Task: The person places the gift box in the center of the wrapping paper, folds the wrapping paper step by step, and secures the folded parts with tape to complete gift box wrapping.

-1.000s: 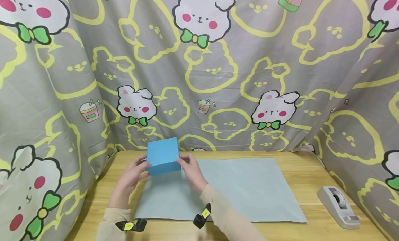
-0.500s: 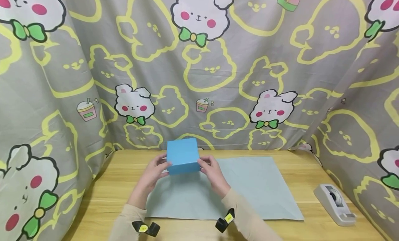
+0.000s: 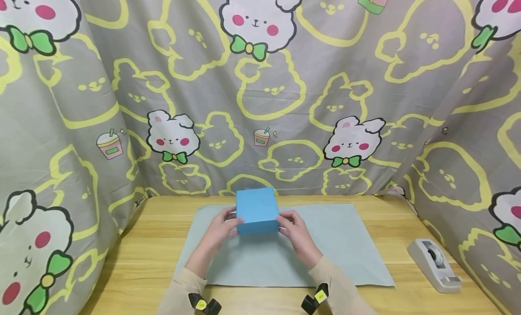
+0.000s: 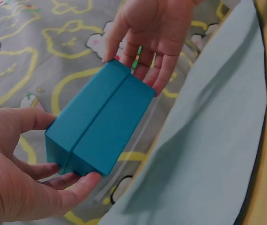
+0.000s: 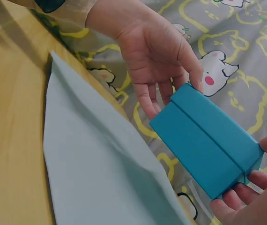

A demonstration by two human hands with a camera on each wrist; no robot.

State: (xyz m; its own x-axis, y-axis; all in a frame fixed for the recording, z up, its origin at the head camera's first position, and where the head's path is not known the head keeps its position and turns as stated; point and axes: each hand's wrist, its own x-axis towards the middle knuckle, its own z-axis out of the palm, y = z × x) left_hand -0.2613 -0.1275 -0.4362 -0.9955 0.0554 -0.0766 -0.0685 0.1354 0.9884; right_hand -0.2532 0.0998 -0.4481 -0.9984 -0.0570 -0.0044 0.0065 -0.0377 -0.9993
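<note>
A blue lidded box (image 3: 257, 207) is held between both hands above a pale blue-grey sheet of paper (image 3: 342, 247). My left hand (image 3: 220, 229) grips its left end, thumb at the front edge and fingers around the side. On the opposite end my right hand (image 3: 299, 233) pinches it the same way. A seam between lid and base runs along the side of the box (image 4: 100, 117) in the left wrist view. In the right wrist view the paper (image 5: 91, 154) lies below the box, its near edge slightly raised.
A grey tape dispenser (image 3: 435, 265) with a roll of tape stands at the right of the wooden table (image 3: 138, 251). Behind and on both sides hangs a grey curtain (image 3: 281, 97) with rabbit prints. Each wrist wears a black camera strap.
Both hands have carried the box rightward, from over the paper's left end toward its middle, and it sits slightly lower now. The paper and tape dispenser have stayed in place.
</note>
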